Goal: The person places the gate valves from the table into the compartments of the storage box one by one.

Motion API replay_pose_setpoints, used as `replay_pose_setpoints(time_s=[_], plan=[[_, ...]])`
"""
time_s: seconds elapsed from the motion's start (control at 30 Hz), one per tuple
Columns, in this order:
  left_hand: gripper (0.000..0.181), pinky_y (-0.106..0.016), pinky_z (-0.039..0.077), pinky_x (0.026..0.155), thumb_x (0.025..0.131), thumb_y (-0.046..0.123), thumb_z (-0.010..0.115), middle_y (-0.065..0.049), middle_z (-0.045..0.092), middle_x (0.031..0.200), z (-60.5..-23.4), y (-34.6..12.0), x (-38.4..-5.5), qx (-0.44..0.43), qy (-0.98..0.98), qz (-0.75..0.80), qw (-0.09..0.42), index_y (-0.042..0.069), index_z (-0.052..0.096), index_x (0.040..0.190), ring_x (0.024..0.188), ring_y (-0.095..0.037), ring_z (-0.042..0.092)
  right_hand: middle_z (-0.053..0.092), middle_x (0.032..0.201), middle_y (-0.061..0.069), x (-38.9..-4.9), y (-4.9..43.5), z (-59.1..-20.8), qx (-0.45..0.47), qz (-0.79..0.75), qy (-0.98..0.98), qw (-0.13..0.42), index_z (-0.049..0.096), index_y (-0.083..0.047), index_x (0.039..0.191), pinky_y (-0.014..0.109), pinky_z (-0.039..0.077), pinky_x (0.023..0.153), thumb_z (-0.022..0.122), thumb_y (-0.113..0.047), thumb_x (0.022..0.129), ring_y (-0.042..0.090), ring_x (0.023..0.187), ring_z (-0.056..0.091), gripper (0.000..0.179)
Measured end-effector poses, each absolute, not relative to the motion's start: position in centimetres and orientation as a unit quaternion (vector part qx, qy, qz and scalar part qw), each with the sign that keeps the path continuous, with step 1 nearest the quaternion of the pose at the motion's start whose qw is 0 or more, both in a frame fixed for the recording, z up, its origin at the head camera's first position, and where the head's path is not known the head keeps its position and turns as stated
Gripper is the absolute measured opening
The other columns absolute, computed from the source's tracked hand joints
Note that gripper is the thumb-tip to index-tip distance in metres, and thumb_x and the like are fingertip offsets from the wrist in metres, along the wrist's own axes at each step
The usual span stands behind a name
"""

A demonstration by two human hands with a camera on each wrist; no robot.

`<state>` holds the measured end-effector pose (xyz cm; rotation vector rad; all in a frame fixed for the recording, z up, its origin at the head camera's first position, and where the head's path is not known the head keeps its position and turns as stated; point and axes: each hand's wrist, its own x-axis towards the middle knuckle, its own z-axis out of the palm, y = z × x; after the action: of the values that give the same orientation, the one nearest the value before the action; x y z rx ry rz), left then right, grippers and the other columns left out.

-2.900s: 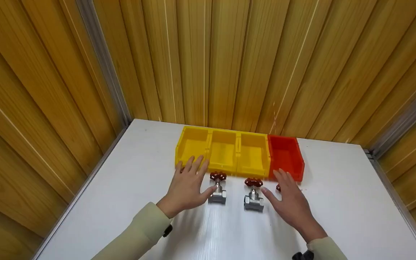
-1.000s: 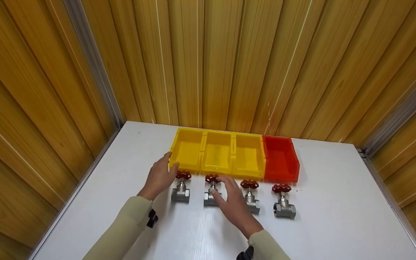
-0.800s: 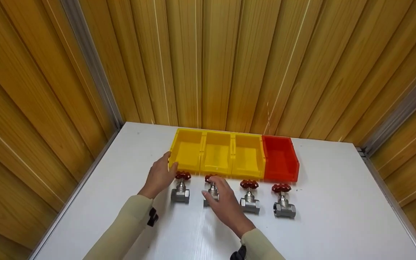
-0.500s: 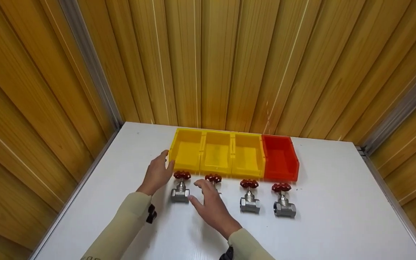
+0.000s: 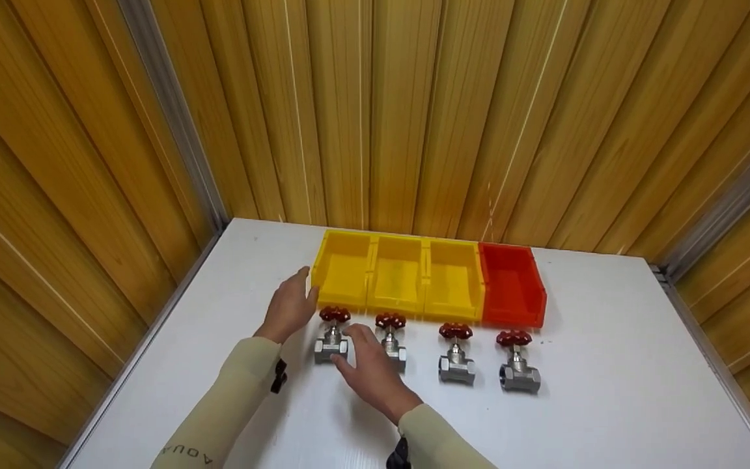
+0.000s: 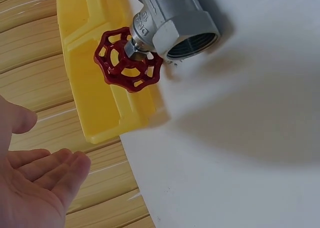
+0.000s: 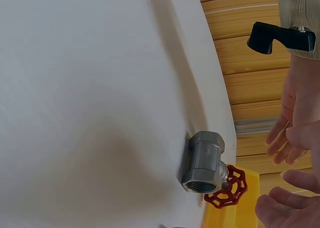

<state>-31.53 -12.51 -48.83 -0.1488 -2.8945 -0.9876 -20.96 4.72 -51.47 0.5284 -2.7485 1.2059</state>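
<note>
Four metal valves, each with a red handwheel, on a white worktop [image 5: 616, 371]. The leftmost valve [image 5: 331, 350], second valve [image 5: 399, 357], third valve [image 5: 457, 369] and rightmost valve [image 5: 519, 377] stand apart in a row before the bins; the spacing presumably leaves each one free to be taken singly. The left hand [image 5: 289, 307] lies just left of the leftmost valve, its fingers released and, in the left wrist view, clear of it. The right hand [image 5: 375, 372] partly covers the second valve in the head view, its thumb and fingers parted toward the leftmost valve; it grasps nothing, and contact cannot be told. The two hands flank that valve, perhaps to give access from either side. Behind, the left yellow bin [image 5: 344, 273], middle yellow bin [image 5: 397, 277], right yellow bin [image 5: 452, 279] and red bin [image 5: 510, 280] adjoin side by side, probably to keep their openings within reach. No contents are visible in any bin.
</note>
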Motion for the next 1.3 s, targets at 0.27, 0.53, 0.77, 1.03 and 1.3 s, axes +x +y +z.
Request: replay_pose_setpoints(time_s=[0.27,0.53,0.77,1.03,1.3], plan=[[0.051,-0.048,0.044,0.106,0.1,0.022,0.051,-0.023,0.055,0.136,-49.0,-12.6,-32.3,-0.062,-0.949,-0.305,0.046,-0.003,0.041,0.143,0.126,-0.037,0.053,0.05,0.136,0.013,-21.9,4.3,-52.1,0.165,0.37,-0.913,0.036,0.047,-0.005,0.136,0.042,0.046,0.104,0.064,-0.025,0.093,0.027,0.125,0.053,0.05],[0.051,-0.049,0.043,0.107,0.1,0.02,0.051,-0.025,0.054,0.136,-49.7,-12.5,-33.2,-0.051,-0.949,-0.31,0.031,-0.006,0.041,0.142,0.126,-0.038,0.052,0.05,0.135,0.017,-22.4,3.9,-53.1,0.151,0.341,-0.928,0.013,0.046,0.001,0.136,0.042,0.048,0.102,0.065,-0.023,0.092,0.029,0.123,0.054,0.053],[0.052,-0.049,0.041,0.109,0.1,0.021,0.05,-0.025,0.051,0.139,-50.0,-12.7,-34.3,-0.047,-0.946,-0.319,0.017,-0.006,0.039,0.144,0.129,-0.038,0.05,0.051,0.136,0.022,-23.0,3.4,-54.0,0.138,0.312,-0.94,0.01,0.045,0.006,0.136,0.043,0.047,0.103,0.066,-0.024,0.091,0.034,0.125,0.053,0.058],[0.052,-0.05,0.04,0.11,0.101,0.019,0.048,-0.026,0.049,0.141,-49.8,-12.6,-35.4,-0.04,-0.948,-0.316,0.006,-0.005,0.036,0.145,0.13,-0.039,0.048,0.054,0.131,0.022,-23.3,3.3,-54.8,0.142,0.297,-0.944,0.025,0.047,0.007,0.133,0.044,0.048,0.101,0.067,-0.022,0.09,0.035,0.12,0.056,0.056],[0.052,-0.049,0.04,0.11,0.101,0.02,0.047,-0.025,0.049,0.141,-50.2,-12.6,-36.5,-0.035,-0.948,-0.316,0.001,-0.005,0.035,0.146,0.131,-0.038,0.048,0.058,0.122,0.019,-23.6,2.8,-55.3,0.154,0.286,-0.945,0.038,0.053,0.005,0.126,0.042,0.052,0.094,0.07,-0.016,0.086,0.033,0.111,0.06,0.049]])
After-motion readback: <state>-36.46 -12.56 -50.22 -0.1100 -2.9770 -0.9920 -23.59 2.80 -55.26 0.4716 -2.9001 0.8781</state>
